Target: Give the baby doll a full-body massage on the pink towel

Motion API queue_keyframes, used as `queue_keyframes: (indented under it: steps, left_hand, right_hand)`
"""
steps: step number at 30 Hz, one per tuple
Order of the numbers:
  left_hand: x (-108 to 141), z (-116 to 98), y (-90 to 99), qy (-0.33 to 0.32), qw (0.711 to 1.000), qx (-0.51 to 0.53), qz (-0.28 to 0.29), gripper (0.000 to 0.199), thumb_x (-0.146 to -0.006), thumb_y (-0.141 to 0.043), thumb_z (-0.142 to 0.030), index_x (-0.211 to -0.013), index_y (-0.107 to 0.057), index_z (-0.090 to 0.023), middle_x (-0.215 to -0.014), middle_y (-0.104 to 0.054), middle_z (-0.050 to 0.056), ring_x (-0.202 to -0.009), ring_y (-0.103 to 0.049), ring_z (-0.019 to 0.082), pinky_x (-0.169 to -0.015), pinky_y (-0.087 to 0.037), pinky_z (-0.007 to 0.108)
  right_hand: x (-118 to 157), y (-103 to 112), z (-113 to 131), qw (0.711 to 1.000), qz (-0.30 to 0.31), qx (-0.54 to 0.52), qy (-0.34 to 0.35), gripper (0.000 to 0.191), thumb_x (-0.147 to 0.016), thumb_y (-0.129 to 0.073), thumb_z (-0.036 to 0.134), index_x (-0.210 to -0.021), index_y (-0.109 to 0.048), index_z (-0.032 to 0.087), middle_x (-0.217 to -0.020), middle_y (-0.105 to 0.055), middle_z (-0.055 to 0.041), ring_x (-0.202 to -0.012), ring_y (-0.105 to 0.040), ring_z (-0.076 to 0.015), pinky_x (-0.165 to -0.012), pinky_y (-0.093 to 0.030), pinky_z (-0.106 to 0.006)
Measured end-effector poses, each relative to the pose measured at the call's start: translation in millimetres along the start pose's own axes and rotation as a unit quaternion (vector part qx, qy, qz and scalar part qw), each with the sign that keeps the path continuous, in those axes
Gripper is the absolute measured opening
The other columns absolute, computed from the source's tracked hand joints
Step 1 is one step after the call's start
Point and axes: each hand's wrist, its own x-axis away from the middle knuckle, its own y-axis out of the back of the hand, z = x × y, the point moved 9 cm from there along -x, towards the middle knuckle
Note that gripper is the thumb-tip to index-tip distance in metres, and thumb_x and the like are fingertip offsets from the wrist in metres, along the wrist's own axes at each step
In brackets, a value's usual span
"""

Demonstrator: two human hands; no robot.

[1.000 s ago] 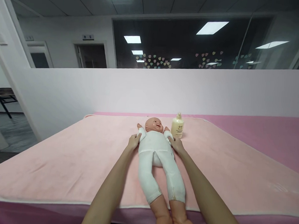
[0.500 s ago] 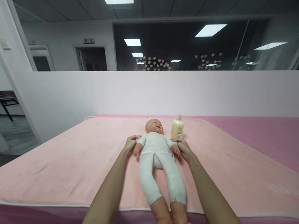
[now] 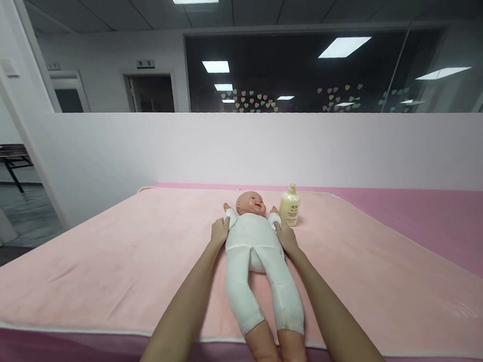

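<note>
A baby doll point(image 3: 256, 231) in a white cloth suit lies on its back on a pink blanket point(image 3: 136, 262), head away from me and feet over the near edge. Both its arms are bent up, with the hands beside its head. My left hand point(image 3: 220, 231) is closed round the doll's arm on the left side. On the other side my right hand point(image 3: 286, 237) grips the doll's other arm near the shoulder. Just behind my right hand stands a pale yellow bottle point(image 3: 290, 206), upright.
A low white wall point(image 3: 235, 150) with glass above runs behind the table. Pink surface point(image 3: 429, 216) shows at the right. To the left, beyond a doorway, is a desk point(image 3: 7, 156) with dark things on it.
The doll's forearms have swung from pointing down to pointing up beside its head. My hands have moved inward with its arms.
</note>
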Motion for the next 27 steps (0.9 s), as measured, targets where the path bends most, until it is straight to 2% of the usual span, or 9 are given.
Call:
queue_keyframes:
  steps: [2, 4, 6, 8, 12, 15, 21, 24, 27]
  left_hand:
    - [0.7, -0.3, 0.2, -0.002, 1.0, 0.004, 0.005, 0.035, -0.072, -0.056, -0.043, -0.05, -0.048, -0.017, -0.049, -0.045, -0.001, -0.055, -0.044, 0.013, -0.052, -0.031, 0.024]
    - [2.8, 0.9, -2.6, 0.009, 0.997, 0.052, 0.047, 0.032, -0.071, -0.058, -0.045, -0.059, -0.055, -0.016, -0.054, -0.052, 0.001, -0.058, -0.049, 0.014, -0.053, -0.034, 0.023]
    - [6.7, 0.7, -8.9, 0.027, 0.98, 0.154, 0.12, 0.028, -0.065, -0.064, -0.041, -0.073, -0.062, -0.014, -0.066, -0.061, 0.004, -0.064, -0.055, 0.015, -0.057, -0.04, 0.023]
    - [10.0, -0.8, -11.0, 0.048, 0.951, 0.255, 0.166, 0.031, -0.057, -0.07, -0.029, -0.082, -0.065, -0.013, -0.079, -0.066, 0.007, -0.073, -0.059, 0.016, -0.065, -0.045, 0.025]
    - [9.0, 8.3, -0.2, 0.097, 0.937, 0.316, 0.111, 0.019, -0.047, -0.067, -0.011, -0.065, -0.064, -0.014, -0.099, -0.066, 0.009, -0.082, -0.062, 0.019, -0.076, -0.049, 0.03]
    - [9.8, 10.2, 1.3, 0.106, 0.937, 0.319, 0.091, 0.015, -0.046, -0.062, -0.008, -0.059, -0.063, -0.014, -0.108, -0.064, 0.009, -0.086, -0.062, 0.021, -0.079, -0.049, 0.031]
    - [12.6, -2.1, -3.8, 0.08, 0.942, 0.299, 0.129, 0.035, -0.052, -0.064, -0.015, -0.086, -0.07, -0.013, -0.084, -0.068, 0.008, -0.074, -0.06, 0.017, -0.068, -0.047, 0.027]
    - [12.2, -11.5, -7.6, 0.042, 0.945, 0.289, 0.146, 0.031, -0.056, -0.065, -0.024, -0.084, -0.069, -0.013, -0.083, -0.067, 0.008, -0.074, -0.059, 0.017, -0.066, -0.045, 0.025]
    - [9.7, -7.1, -9.3, 0.042, 0.968, 0.213, 0.123, 0.03, -0.063, -0.062, -0.039, -0.075, -0.066, -0.013, -0.071, -0.063, 0.005, -0.065, -0.055, 0.015, -0.057, -0.04, 0.024]
  right_hand:
    - [1.2, 0.8, -2.3, 1.0, 0.004, -0.014, -0.01, 0.032, -0.08, -0.043, 0.035, -0.091, -0.064, 0.014, -0.088, -0.066, -0.0116, -0.084, -0.058, -0.0222, -0.069, -0.041, -0.028]
    - [2.8, 1.3, -6.2, 0.995, 0.025, -0.092, -0.021, 0.032, -0.076, -0.049, 0.039, -0.088, -0.065, 0.014, -0.084, -0.066, -0.0092, -0.08, -0.058, -0.022, -0.067, -0.043, -0.029]
    - [4.3, 0.6, -9.3, 0.975, 0.054, -0.212, -0.031, 0.032, -0.068, -0.058, 0.038, -0.088, -0.066, 0.014, -0.084, -0.067, -0.0069, -0.079, -0.059, -0.0212, -0.066, -0.045, -0.029]
    - [5.2, -0.2, -12.7, 0.944, 0.076, -0.317, -0.048, 0.033, -0.058, -0.066, 0.03, -0.088, -0.068, 0.015, -0.087, -0.067, -0.0062, -0.08, -0.06, -0.0207, -0.068, -0.048, -0.029]
    - [4.9, 3.6, -22.8, 0.908, 0.049, -0.408, -0.084, 0.02, -0.051, -0.06, 0.014, -0.069, -0.068, 0.017, -0.09, -0.068, -0.0055, -0.082, -0.062, -0.0191, -0.072, -0.05, -0.028]
    - [3.6, 6.6, -26.7, 0.906, 0.022, -0.412, -0.091, 0.017, -0.051, -0.054, 0.011, -0.061, -0.067, 0.017, -0.089, -0.067, -0.0061, -0.082, -0.062, -0.0179, -0.072, -0.051, -0.026]
    - [3.7, 0.3, -19.7, 0.911, 0.056, -0.397, -0.097, 0.038, -0.051, -0.057, 0.015, -0.087, -0.071, 0.016, -0.087, -0.068, -0.0053, -0.074, -0.061, -0.0178, -0.064, -0.049, -0.027]
    - [4.7, 2.7, -8.4, 0.936, 0.062, -0.343, -0.05, 0.032, -0.057, -0.061, 0.025, -0.086, -0.07, 0.015, -0.086, -0.068, -0.0044, -0.076, -0.06, -0.0175, -0.066, -0.047, -0.026]
    - [3.4, 6.0, -2.0, 0.977, 0.041, -0.207, -0.019, 0.027, -0.064, -0.058, 0.037, -0.074, -0.067, 0.014, -0.073, -0.065, -0.004, -0.068, -0.057, -0.0171, -0.06, -0.043, -0.026]
